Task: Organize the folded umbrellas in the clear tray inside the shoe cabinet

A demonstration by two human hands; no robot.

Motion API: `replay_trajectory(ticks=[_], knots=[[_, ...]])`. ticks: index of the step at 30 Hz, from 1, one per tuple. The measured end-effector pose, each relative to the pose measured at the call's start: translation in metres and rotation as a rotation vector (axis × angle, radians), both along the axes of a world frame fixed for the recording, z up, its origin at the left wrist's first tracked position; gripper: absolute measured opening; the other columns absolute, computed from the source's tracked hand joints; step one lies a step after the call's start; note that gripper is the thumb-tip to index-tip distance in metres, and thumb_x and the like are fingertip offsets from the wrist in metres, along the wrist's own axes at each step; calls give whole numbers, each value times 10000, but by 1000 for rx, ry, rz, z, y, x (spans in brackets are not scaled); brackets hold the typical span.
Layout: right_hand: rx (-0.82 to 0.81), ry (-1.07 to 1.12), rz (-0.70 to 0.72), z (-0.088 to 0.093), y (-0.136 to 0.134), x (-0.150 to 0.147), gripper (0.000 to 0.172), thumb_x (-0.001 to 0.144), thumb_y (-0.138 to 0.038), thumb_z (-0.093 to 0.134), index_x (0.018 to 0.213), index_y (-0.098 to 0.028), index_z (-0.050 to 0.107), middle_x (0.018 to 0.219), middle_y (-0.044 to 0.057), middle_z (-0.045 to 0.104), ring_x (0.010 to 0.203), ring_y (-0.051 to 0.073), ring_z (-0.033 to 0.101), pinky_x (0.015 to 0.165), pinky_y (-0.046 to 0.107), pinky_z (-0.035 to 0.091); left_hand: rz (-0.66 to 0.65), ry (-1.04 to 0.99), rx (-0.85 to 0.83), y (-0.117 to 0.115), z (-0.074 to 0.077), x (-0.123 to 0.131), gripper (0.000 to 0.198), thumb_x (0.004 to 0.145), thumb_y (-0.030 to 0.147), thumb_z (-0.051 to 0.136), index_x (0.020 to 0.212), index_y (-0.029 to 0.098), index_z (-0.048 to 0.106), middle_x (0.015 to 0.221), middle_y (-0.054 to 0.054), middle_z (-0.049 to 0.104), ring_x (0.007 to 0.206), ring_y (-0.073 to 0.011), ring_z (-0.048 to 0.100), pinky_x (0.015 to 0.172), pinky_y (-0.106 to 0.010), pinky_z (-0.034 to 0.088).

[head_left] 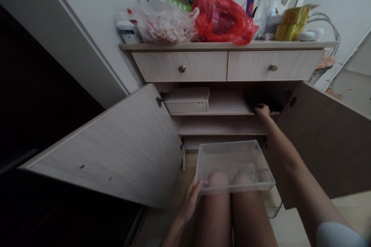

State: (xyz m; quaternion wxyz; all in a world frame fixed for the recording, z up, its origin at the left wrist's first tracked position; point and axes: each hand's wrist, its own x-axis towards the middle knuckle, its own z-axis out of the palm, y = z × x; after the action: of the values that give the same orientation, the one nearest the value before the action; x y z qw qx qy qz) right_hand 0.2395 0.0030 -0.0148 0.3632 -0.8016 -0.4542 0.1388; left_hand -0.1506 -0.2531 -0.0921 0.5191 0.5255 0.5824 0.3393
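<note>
My left hand [193, 197] grips the near left corner of a clear plastic box [228, 154], its thumb over the rim. The box rests on my knees, which show through its bottom. My right hand [262, 110] reaches onto the upper shelf [228, 102] of the cabinet, its fingers closed on the front edge of a flat black item [265, 100]. The kind of that item is lost in the shadow. On the left of the same shelf sits a white lidded box [187, 100] with a small label.
Two cabinet doors stand wide, the left door [121, 150] and the right door [324, 142]. Above are two drawers with round knobs [182, 69]. The cabinet top holds a red plastic bag [223, 19], a clear bag [168, 23], yellow tape rolls [292, 23] and a white bottle [127, 31].
</note>
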Motion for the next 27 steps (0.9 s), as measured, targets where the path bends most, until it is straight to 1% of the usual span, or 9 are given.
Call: replay_trajectory(ticks=[2, 5, 8, 10, 13, 17, 22, 24, 27], knots=[[23, 129, 34, 5, -18, 9, 391, 899, -167, 565, 1286, -142, 616, 1038, 126, 718, 969, 203, 689, 789, 304, 583, -7, -5, 28, 1, 0, 1, 594, 789, 705, 462, 922, 199, 743, 1109, -116, 726, 1204, -319, 580, 1120, -465, 373], [100, 525, 186, 11, -61, 22, 351, 842, -167, 644, 1191, -180, 676, 971, 73, 738, 814, 159, 694, 661, 237, 581, -26, -13, 42, 3, 0, 0, 577, 784, 701, 473, 886, 200, 740, 1109, -115, 723, 1208, -324, 581, 1123, -482, 366], [121, 881, 431, 19, -118, 27, 425, 710, -203, 795, 1128, -209, 716, 994, 49, 741, 785, 139, 681, 668, 215, 563, -34, -22, 22, 4, 4, 1, 585, 779, 702, 489, 936, 197, 739, 1119, -116, 727, 1206, -329, 587, 1122, -487, 366], [63, 890, 563, 24, -153, 23, 521, 647, -275, 860, 1145, -212, 721, 1016, 45, 740, 816, 136, 679, 734, 226, 556, -29, -39, 1, 5, 7, 2, 629, 769, 701, 507, 1061, 187, 722, 1090, -120, 739, 1201, -332, 594, 1126, -493, 361], [-57, 794, 719, 27, -192, 5, 596, 631, -384, 874, 1170, -180, 722, 1023, 70, 736, 841, 151, 673, 795, 269, 543, -9, -84, -16, 4, 12, 4, 716, 770, 681, 530, 1276, 184, 631, 1192, -122, 715, 1242, -331, 577, 1138, -490, 349], [-167, 586, 929, 16, -211, -24, 526, 709, -433, 801, 1139, -138, 735, 985, 84, 738, 819, 162, 658, 812, 319, 535, 5, -116, -20, 3, 12, 6, 769, 758, 678, 549, 1338, 175, 586, 1252, -132, 690, 1291, -340, 546, 1147, -474, 341], [14, 125, 1084, -6, -201, -38, 297, 830, -291, 644, 1076, -167, 756, 1042, 93, 729, 905, 193, 661, 828, 329, 524, 11, -118, -53, -1, 11, 7, 795, 739, 708, 551, 1323, 169, 586, 1142, -126, 735, 1249, -346, 582, 1146, -508, 333], [94, -105, 1095, -12, -193, -39, 297, 800, -179, 633, 1070, -195, 753, 1116, 100, 710, 972, 204, 657, 864, 328, 510, 9, -118, -53, -2, 12, 7, 793, 731, 714, 554, 1298, 161, 602, 1152, -136, 731, 1245, -350, 583, 1142, -513, 335], [52, -432, 1063, -18, -181, -45, 372, 744, -81, 650, 1069, -235, 744, 1077, 87, 718, 981, 218, 658, 877, 333, 490, 7, -117, -54, -3, 16, 8, 781, 735, 694, 551, 1292, 149, 605, 1166, -143, 723, 1268, -349, 564, 1133, -504, 347]])
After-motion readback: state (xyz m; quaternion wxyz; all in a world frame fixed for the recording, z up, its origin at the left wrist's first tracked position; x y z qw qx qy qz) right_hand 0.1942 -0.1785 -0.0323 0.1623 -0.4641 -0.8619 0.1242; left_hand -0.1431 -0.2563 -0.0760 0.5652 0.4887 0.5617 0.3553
